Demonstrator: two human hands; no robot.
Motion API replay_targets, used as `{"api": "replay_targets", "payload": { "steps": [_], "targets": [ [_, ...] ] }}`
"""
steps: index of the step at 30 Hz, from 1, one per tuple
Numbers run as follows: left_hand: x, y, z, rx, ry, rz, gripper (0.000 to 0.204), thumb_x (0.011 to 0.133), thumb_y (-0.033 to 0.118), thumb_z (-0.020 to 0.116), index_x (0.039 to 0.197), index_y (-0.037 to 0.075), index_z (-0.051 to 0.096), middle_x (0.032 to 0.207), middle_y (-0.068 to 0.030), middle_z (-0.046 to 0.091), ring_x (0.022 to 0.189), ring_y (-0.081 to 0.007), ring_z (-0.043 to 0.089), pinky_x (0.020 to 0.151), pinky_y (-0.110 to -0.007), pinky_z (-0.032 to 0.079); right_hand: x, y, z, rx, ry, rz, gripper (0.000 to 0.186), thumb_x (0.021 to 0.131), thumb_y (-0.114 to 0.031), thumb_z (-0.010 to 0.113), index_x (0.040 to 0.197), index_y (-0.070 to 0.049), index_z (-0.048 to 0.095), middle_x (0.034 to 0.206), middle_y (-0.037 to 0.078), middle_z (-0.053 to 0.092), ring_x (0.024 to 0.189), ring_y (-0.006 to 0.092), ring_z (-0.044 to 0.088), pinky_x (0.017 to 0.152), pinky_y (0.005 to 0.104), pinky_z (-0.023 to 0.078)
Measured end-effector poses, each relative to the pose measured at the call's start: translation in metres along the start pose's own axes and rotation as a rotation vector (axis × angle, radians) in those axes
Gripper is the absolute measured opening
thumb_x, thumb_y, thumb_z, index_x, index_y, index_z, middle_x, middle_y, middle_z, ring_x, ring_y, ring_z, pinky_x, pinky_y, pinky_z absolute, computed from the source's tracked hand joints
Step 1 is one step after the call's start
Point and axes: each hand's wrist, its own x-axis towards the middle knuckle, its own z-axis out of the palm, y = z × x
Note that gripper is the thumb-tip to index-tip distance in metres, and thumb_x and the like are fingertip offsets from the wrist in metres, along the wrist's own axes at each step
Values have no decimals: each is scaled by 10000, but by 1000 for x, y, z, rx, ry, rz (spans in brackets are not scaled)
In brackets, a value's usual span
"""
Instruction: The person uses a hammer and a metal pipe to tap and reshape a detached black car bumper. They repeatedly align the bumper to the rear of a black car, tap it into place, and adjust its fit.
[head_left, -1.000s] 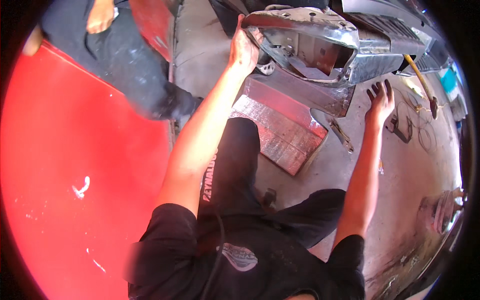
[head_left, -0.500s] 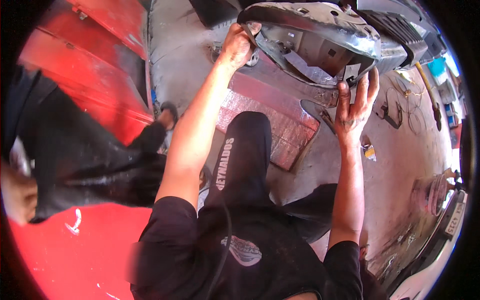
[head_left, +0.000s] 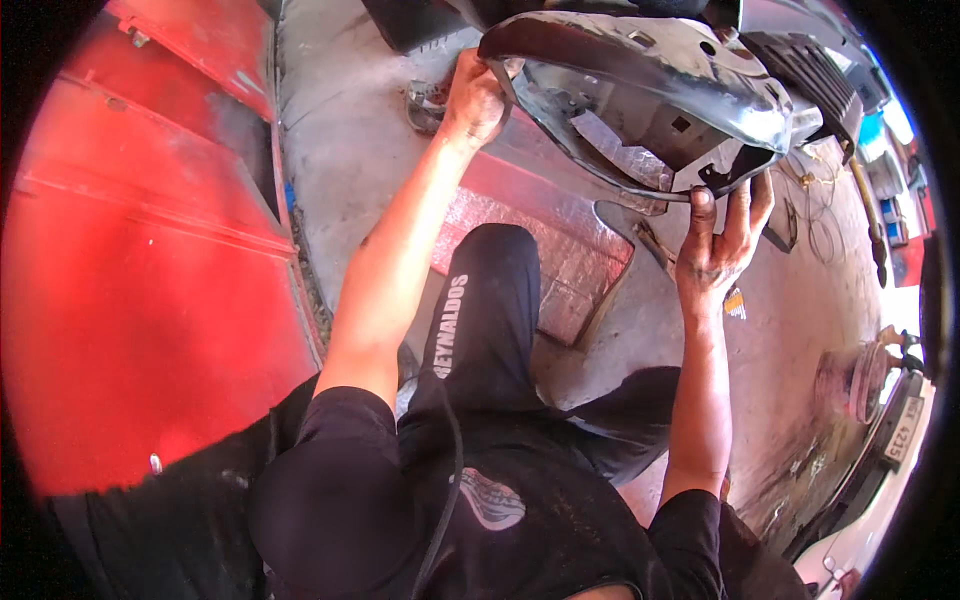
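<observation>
A large curved black car body panel [head_left: 640, 70] is held up in front of me over the concrete floor. My left hand [head_left: 472, 100] grips its left edge with the fingers closed over the rim. Under the panel's lower right corner sits my right hand [head_left: 722, 245], thumb and fingers pressed up against the edge. The panel's hollow underside faces me, with holes and brackets showing. My black-trousered leg [head_left: 480, 320] reaches forward beneath it.
A red vehicle body [head_left: 140, 260] fills the left side. A flat reddish metal sheet [head_left: 560, 250] lies on the floor under the panel. Wires and tools [head_left: 820, 200] are scattered on the floor at the right. A white vehicle's corner [head_left: 880, 500] shows at lower right.
The panel has been lifted and turned, underside toward me. My right hand moved from open air onto its lower right edge. The other person at upper left has dropped out of view.
</observation>
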Motion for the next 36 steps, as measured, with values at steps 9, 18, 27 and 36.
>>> {"api": "replay_targets", "payload": {
  "steps": [9, 18, 27, 36],
  "targets": [
    [-4, 10, 10, -101, -27, -174, 283, 1004, 155, 590, 1203, -35, 656, 1089, -39, 704, 910, -105, 629, 804, -261, 493, -2, 3, -9, -86, -37, 12, 555, 992, -359, 625, 1399, 8, 540, 1485, 271, 411, 1385, 432, 415, 1131, 487, 337],
    [-15, 11, -17, -264, -47, -372, 439, 1016, 310, 603, 1266, -50, 630, 1215, -100, 675, 1089, -202, 607, 1000, -354, 442, -5, -1, -13, -162, -58, 100, 546, 1001, -411, 600, 1345, 12, 558, 1449, 247, 440, 1337, 435, 449, 1105, 476, 358],
    [-6, 6, -17, -272, -420, -247, 567, 870, 118, 775, 1380, -17, 566, 1290, -85, 651, 1213, -175, 577, 1053, -318, 438, -3, -6, -34, -281, -148, 160, 509, 1020, -319, 615, 1388, 24, 542, 1472, 165, 446, 1281, 287, 536, 1049, 401, 447],
    [10, -5, -22, -17, -489, -217, 539, 745, 43, 769, 1266, -18, 645, 1169, -62, 665, 1083, -161, 605, 1001, -329, 459, 2, -22, -40, -486, -150, 156, 474, 993, -380, 633, 1206, 43, 604, 1090, 150, 621, 969, 235, 568, 886, 347, 459]
  ]
}}
